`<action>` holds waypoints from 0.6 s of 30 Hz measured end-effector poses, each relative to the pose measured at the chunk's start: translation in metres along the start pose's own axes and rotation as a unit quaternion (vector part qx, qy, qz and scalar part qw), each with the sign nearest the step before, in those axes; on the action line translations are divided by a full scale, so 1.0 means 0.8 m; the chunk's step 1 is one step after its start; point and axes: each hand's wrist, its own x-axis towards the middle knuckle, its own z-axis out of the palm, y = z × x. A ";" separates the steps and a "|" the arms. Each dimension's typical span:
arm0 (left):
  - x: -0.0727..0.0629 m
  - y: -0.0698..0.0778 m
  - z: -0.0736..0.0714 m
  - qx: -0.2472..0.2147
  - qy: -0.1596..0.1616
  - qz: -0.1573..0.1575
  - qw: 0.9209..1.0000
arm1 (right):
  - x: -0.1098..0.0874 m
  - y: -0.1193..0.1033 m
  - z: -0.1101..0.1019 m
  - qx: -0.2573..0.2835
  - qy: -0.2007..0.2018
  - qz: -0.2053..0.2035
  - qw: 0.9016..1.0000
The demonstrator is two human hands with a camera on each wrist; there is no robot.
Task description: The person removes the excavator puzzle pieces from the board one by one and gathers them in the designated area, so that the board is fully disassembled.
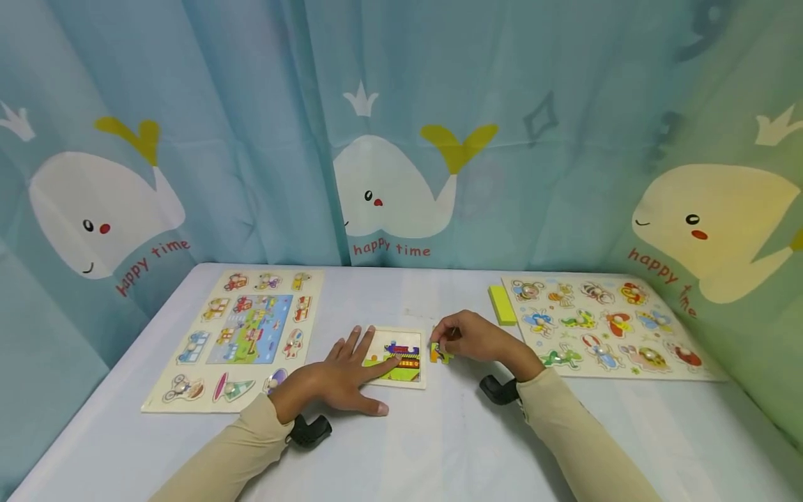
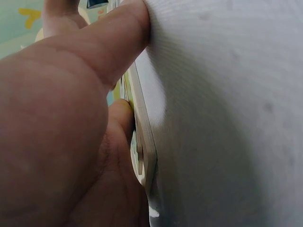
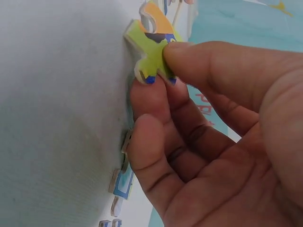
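Green and orange on its printed face, the puzzle piece [image 3: 152, 53] is found between the thumb and fingers of my right hand [image 1: 472, 338], pinched at one end, most of the face exposed. Location: just right of the small puzzle board [image 1: 409, 337], apart from its frame, above the near-middle of the desk [image 1: 439, 439]. Whether its lower edge touches the cloth I cannot confirm.

My left hand [image 1: 341, 380] grasps nothing; its fingers are spread flat across the left part of the board, one fingertip on the printed train. The left wrist view is mostly palm, so how firmly I bear down cannot be determined.

Handling assessment: the piece appears to be thin wood or board, likely light and stiff, with a smooth face that may slip a little under the thumb. Its narrow tabs look the weakest points. Recommended hold: thumb on the face, fingers beneath, or by opposite cut edges, tabs free.

Also recorded: a vehicle board [image 1: 249, 371] at left, a yellow block [image 1: 502, 305] at far right, and beside it an insect board [image 1: 567, 337].
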 end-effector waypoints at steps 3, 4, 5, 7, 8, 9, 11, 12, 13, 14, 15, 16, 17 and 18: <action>0.000 0.000 0.000 -0.002 0.000 -0.001 1.000 | 0.000 -0.001 0.000 -0.015 0.002 0.008 1.000; 0.000 0.000 0.000 -0.004 0.000 -0.001 1.000 | 0.000 -0.001 0.000 -0.020 0.003 0.010 1.000; 0.000 0.000 0.000 -0.004 -0.001 0.000 1.000 | -0.001 -0.001 -0.001 -0.025 0.003 0.012 1.000; 0.000 0.001 0.000 -0.005 0.000 0.001 1.000 | -0.001 -0.002 -0.002 -0.033 0.003 0.012 0.999; 0.000 0.001 0.000 -0.005 0.000 0.001 1.000 | -0.001 -0.002 -0.002 -0.035 0.004 0.011 0.999; 0.000 0.001 0.000 -0.005 0.001 0.002 1.000 | -0.001 -0.001 -0.003 -0.036 0.005 0.010 0.999; 0.000 0.002 0.000 -0.006 0.006 0.005 1.000 | -0.002 -0.001 -0.004 -0.040 0.008 0.009 0.999; 0.000 0.002 -0.001 -0.008 0.009 0.006 1.000 | -0.002 -0.001 -0.005 -0.042 0.010 0.009 0.999; 0.000 0.002 -0.001 -0.010 0.014 0.007 1.000 | -0.002 -0.001 -0.005 -0.042 0.012 0.010 0.999; 0.000 0.002 -0.001 -0.014 0.019 0.009 1.000 | -0.002 -0.001 -0.005 -0.042 0.013 0.009 0.999; 0.000 0.002 -0.001 -0.017 0.024 0.012 0.999 | -0.002 -0.001 -0.006 -0.040 0.015 0.008 0.999; 0.000 0.002 -0.002 -0.019 0.031 0.016 0.999 | -0.002 -0.002 -0.006 -0.039 0.016 0.008 0.999; 0.001 0.002 -0.002 -0.022 0.036 0.021 0.999 | -0.002 -0.002 -0.006 -0.037 0.017 0.008 0.999; 0.001 0.001 -0.003 -0.024 0.041 0.027 0.999 | -0.002 -0.002 -0.006 -0.034 0.017 0.008 0.999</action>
